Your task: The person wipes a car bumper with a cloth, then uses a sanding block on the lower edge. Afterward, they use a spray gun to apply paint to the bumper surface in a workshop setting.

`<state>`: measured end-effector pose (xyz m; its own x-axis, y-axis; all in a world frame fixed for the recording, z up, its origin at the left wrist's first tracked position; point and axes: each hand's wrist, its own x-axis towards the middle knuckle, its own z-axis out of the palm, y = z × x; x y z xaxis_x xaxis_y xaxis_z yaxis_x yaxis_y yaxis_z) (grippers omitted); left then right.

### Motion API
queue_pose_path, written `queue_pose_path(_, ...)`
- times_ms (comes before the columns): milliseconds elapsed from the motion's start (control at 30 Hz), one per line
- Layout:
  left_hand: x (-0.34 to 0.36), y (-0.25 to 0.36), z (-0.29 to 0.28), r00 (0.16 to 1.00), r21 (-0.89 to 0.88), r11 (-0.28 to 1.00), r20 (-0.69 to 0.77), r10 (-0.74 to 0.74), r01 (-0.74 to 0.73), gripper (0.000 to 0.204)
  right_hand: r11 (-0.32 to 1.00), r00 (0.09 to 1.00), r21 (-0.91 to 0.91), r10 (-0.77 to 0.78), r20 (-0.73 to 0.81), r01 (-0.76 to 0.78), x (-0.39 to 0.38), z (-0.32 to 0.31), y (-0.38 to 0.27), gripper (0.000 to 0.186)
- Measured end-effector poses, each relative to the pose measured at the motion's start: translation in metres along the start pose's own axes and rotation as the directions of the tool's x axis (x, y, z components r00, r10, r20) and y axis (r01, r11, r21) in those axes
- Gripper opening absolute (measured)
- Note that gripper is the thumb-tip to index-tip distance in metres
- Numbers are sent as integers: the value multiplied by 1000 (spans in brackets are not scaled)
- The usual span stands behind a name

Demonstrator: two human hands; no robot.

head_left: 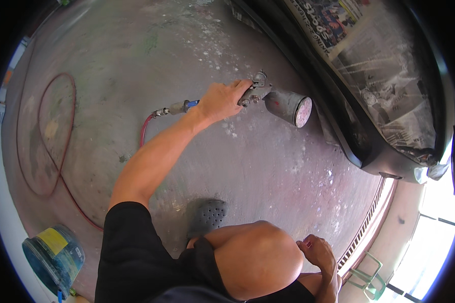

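My left hand (220,103) reaches forward and is wrapped round the handle of a metal spray gun (257,93). A grey cylindrical cup (283,106) on the gun points toward the right, with pinkish stains on its round end. Behind my hand, a metal and blue hose fitting (177,107) joins the gun to a red air hose (145,130). To the gun's right, apart from it, stands a dark car bumper (407,165). My right hand (319,253) rests beside my bent knee, fingers curled; whatever they hold, if anything, is hidden.
Newspaper (384,70) covers the bumper's inner area. The red hose loops over the paint-stained concrete floor (111,76) at the left. A dark teal bucket (58,260) stands at lower left. A floor grate (361,222) and a green chair (371,278) are at lower right.
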<state>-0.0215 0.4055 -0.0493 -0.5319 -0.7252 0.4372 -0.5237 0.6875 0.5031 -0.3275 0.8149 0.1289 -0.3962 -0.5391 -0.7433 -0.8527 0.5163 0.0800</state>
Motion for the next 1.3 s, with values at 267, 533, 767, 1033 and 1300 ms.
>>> queue_pose_path(267, 48, -85, -48, 947, -7, 981, -261, -187, 192, 40, 996, 994, 35, 86, -65, -84, 1, -8, 26, 49)
queue_pose_path(533, 84, -98, -87, 806, -510, 787, -268, -528, 346, 41, 934, 937, 300, 267, -225, -194, -4, -45, 88, 53)
queue_pose_path(767, 81, -126, -108, 581, -956, 75, 110, -807, 285, 48, 747, 999, 665, -45, 23, 19, -2, -16, 127, 59)
queue_pose_path(1033, 99, -210, -126, 508, -963, 157, -25, -861, 219, 48, 625, 891, 635, 307, 336, -454, 7, -35, 88, 66)
queue_pose_path(1300, 118, -219, -166, 503, -957, 220, -100, -859, 186, 47, 571, 849, 630, 392, 354, -526, -17, -38, 96, 76)
